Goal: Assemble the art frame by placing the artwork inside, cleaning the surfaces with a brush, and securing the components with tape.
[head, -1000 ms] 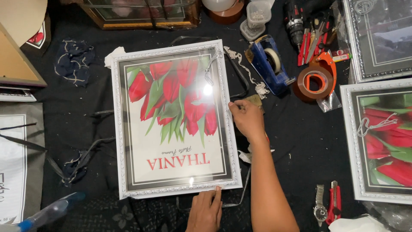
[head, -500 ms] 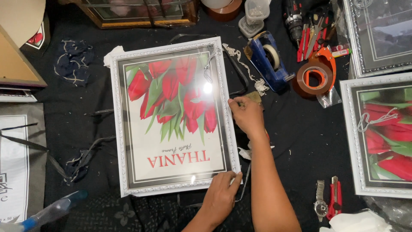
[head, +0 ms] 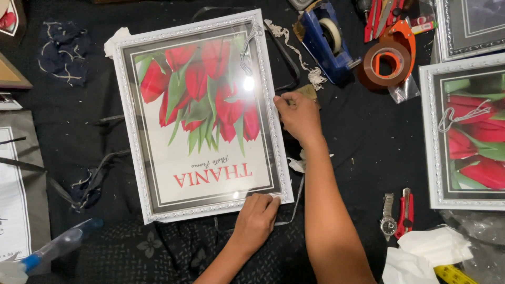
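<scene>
On the black cloth-covered work surface (head: 347,142), the white ornate picture frame with a glazed print of red tulips (head: 202,113) lies flat and slightly turned, its printed lettering facing away from you. Your left hand (head: 256,221) rests at the near right corner of that frame, fingers curled with the tips pressed onto the white moulding. Your right hand (head: 297,113) sits against the frame's right edge about halfway along, fingers bent and pinched at the moulding; whether it grips anything else there you cannot tell.

Far from you and to the right of the frame stand a blue tape dispenser with a pale roll (head: 325,37) and an orange tape gun holding brown tape (head: 392,58), close together. A strand of frayed white cord (head: 294,50) trails between the frame's far right corner and the dispenser. At the right edge lies a second white frame with red tulips (head: 465,134), well apart from your hands. Near you on the right, a metal wristwatch (head: 388,218) lies just beside a red utility knife (head: 405,213), with crumpled white tissue (head: 426,252) nearer still. At the near left corner lies a clear spray bottle with a blue collar (head: 52,250).
</scene>
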